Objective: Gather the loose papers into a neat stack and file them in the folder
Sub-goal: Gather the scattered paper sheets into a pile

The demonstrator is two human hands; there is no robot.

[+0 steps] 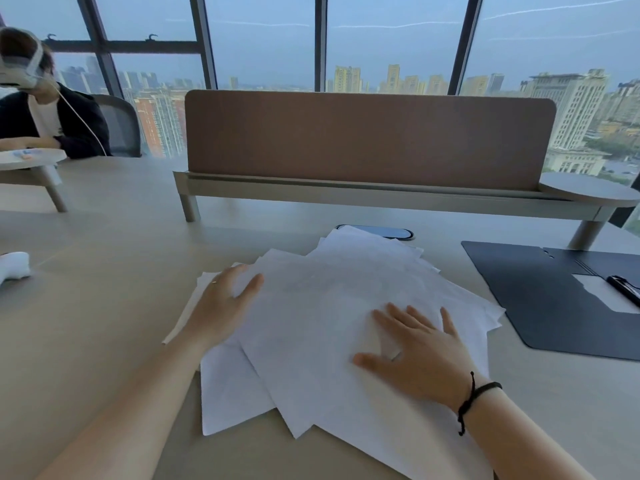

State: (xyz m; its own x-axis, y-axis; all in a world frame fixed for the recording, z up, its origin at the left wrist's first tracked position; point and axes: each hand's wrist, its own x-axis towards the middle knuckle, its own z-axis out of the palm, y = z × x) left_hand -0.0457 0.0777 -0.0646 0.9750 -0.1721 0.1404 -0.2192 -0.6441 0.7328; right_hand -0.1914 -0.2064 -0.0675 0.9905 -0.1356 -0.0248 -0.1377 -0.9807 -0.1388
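Note:
Several loose white papers lie fanned out and overlapping on the beige desk, right in front of me. My left hand rests flat on their left edge with its fingers spread. My right hand presses flat on the sheets at the right of the pile, fingers apart, a black cord around the wrist. Neither hand grips a sheet. An open dark folder lies flat at the right, apart from the papers. A white sheet and a black pen sit inside it.
A brown divider panel on a raised shelf stands along the far side of the desk. A dark cable port lies just behind the papers. A white object sits at the far left. Another person sits at the back left.

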